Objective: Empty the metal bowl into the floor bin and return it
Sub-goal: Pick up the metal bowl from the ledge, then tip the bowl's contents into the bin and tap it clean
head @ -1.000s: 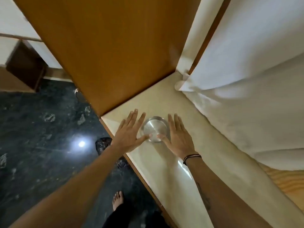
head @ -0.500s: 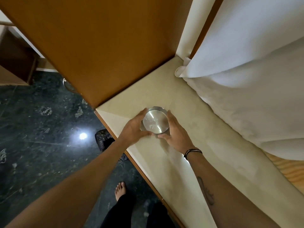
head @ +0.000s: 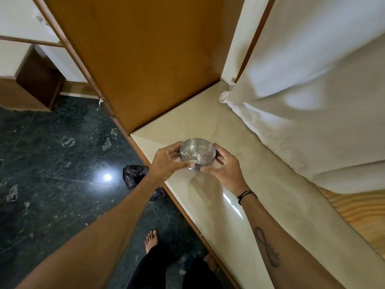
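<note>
Metal bowl [head: 197, 153] now lifted off ledge [head: 260, 184], both hands cupping sides.

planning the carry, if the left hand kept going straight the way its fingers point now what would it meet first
The left hand points right, its fingers wrapped on the metal bowl, so the bowl is already in that line. Just past it is the right hand on the opposite side. Depth beyond is unclear.

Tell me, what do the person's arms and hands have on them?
Both forearms are bare, with no sleeves in sight. The right hand has a thin dark band with a light strand around its wrist, and a dark looping tattoo runs along the inside of that forearm. The left hand and its arm wear nothing: no rings, watch or gloves.
</note>
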